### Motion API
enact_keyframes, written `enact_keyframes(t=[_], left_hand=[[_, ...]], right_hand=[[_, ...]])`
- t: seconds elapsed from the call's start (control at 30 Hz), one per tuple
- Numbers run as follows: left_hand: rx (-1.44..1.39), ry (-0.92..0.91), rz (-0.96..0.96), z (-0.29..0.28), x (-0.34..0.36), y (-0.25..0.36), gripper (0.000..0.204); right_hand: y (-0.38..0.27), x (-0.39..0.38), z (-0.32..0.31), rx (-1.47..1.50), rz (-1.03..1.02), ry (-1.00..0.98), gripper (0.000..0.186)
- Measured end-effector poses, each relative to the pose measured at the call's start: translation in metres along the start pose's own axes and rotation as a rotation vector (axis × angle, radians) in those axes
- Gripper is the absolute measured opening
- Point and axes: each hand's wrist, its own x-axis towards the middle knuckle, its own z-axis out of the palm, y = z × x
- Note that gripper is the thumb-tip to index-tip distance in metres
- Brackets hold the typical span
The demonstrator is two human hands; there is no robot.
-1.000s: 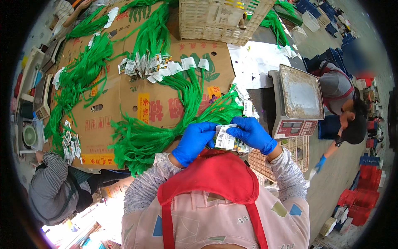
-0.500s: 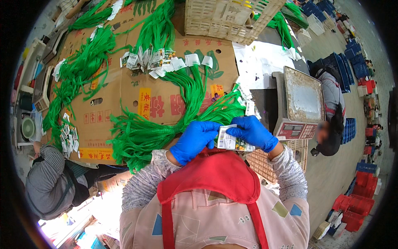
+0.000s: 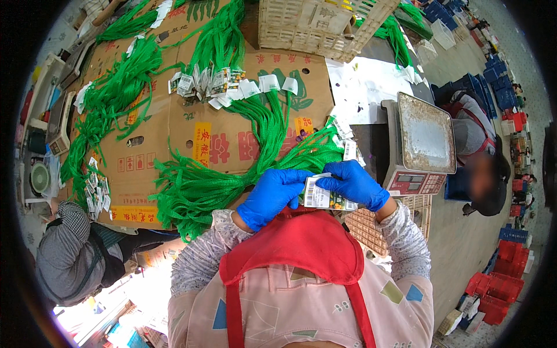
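Observation:
Both my hands wear blue gloves and meet near the table's front edge. Between them is a small stack of printed labels, white with a barcode and a green-and-dark picture side. My left hand pinches its left edge. My right hand grips the top and right of it, thumb on the face. Just beyond lie green mesh net bags in long bundles, spread on the cardboard. White tags are fixed to the ends of the bundle at the right.
Flattened cardboard covers the table, with more tagged net bundles at the left. A cream plastic crate stands at the back. A weighing scale is at my right. Two people are at either side.
My hands and the labels stay almost where they were. The person at the right has shifted toward me, and the person at the left has leaned slightly.

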Motion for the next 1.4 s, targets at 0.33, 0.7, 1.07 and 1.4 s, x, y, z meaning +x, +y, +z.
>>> enact_keyframes(t=[0.33,0.7,1.07,1.4], left_hand=[[0.028,0.002,0.003,0.0,0.0,-0.001,0.027],[0.024,0.0,0.005,0.0,0.0,-0.004,0.029],[-0.019,-0.003,0.089,0.0,0.002,-0.013,0.028],[0.008,0.096,0.119,0.006,0.005,-0.018,0.027]], right_hand=[[0.0,0.001,0.001,-0.075,-0.058,0.024,0.025],[-0.001,0.002,0.0,-0.112,-0.015,0.02,0.027],[-0.001,0.002,0.006,-0.136,0.046,0.067,0.029],[-0.004,-0.003,0.01,-0.075,0.103,0.095,0.028]])
